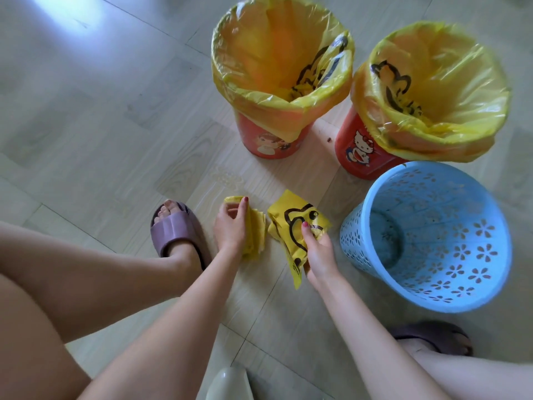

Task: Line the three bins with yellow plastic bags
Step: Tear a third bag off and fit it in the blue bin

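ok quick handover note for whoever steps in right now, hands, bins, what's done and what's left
Left hand grips a wad of folded bags at the floor.
Right hand pinches a partly unfolded yellow bag.
Done: both red bins are lined.
Left: the blue bin is bare; open the bag, fit it over the rim.

No words or numbers here that I can read. The right-hand orange bin carries a Hello Kitty picture, the other orange bin a cartoon face. The folded yellow bag shows black print, too crumpled to make out.
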